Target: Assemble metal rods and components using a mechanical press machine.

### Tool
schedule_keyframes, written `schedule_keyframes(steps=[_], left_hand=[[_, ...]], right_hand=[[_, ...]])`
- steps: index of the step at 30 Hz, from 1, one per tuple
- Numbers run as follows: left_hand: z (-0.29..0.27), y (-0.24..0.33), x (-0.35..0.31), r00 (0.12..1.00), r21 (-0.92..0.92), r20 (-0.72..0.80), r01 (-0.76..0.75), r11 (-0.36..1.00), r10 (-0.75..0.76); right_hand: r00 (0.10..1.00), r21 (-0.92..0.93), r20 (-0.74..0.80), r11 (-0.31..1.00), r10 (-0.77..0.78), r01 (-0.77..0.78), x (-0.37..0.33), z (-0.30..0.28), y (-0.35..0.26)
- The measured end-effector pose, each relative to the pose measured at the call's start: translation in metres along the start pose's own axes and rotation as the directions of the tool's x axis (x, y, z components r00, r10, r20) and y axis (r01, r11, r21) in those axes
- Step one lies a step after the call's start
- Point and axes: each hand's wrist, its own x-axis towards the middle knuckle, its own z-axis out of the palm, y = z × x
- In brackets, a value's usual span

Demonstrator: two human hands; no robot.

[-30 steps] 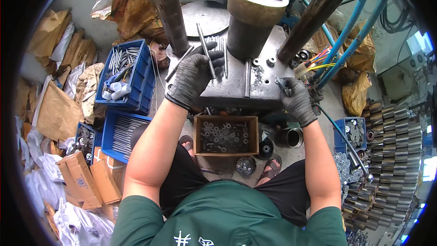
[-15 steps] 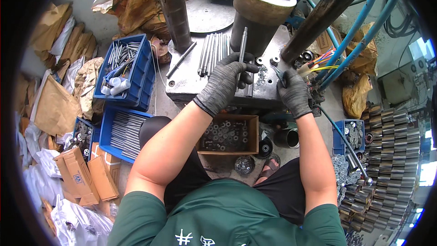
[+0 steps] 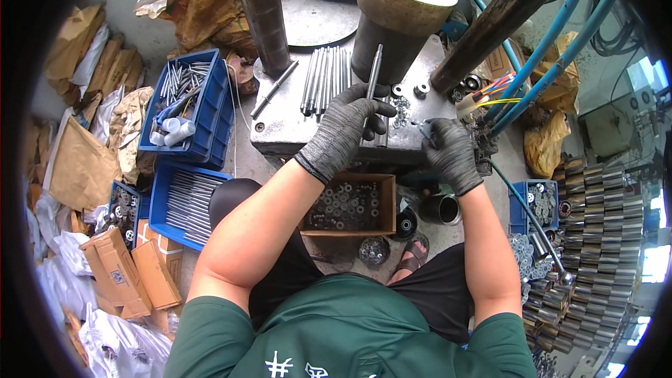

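Observation:
My left hand (image 3: pixel 341 127), in a dark grey knitted glove, is closed around a slim metal shaft (image 3: pixel 375 70) that stands tilted slightly, its stepped end pointing up. My right hand (image 3: pixel 451 152), gloved alike, is closed on small pliers (image 3: pixel 425 129); most of them is hidden by the fingers. Between the hands, small retaining rings (image 3: pixel 401 108) lie scattered on the metal press table (image 3: pixel 280 129). Just beyond them sit two bearings, a nearer left one (image 3: pixel 397 91) and a right one (image 3: pixel 421 90). Several more shafts (image 3: pixel 325 80) lie side by side left of my left hand.
A thick steel cylinder (image 3: pixel 399 21) rises behind the shaft, between two dark columns, left (image 3: pixel 262 14) and right (image 3: pixel 500 21). Below the table edge stands a cardboard box (image 3: pixel 350 227) of small rings. Blue crates (image 3: pixel 203 115) stand at left; blue hoses (image 3: pixel 546 63) run at right.
My right hand has turned and drawn the pliers slightly down, so their tip shows less. My left hand keeps the shaft in nearly the same place. The whole view has shifted slightly.

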Motion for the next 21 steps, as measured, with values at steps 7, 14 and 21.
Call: schedule_keyframes(steps=[7, 14, 21], left_hand=[[0.002, -0.001, -0.001, 1.000, 0.008, 0.001, 0.005, 1.000, -0.005], [0.008, -0.006, -0.002, 1.000, -0.008, 0.012, 0.013, 1.000, -0.012], [0.019, -0.013, 0.003, 0.997, 0.016, 0.047, 0.056, 0.998, -0.057]], right_hand=[[0.979, -0.023, 0.056, 0.980, -0.194, 0.196, -0.019, 0.004, -0.006], [0.996, 0.091, 0.032, 0.993, -0.083, 0.080, -0.023, 0.000, -0.001], [0.941, 0.477, 0.032, 0.822, 0.337, -0.311, -0.004, 0.012, 0.038]])
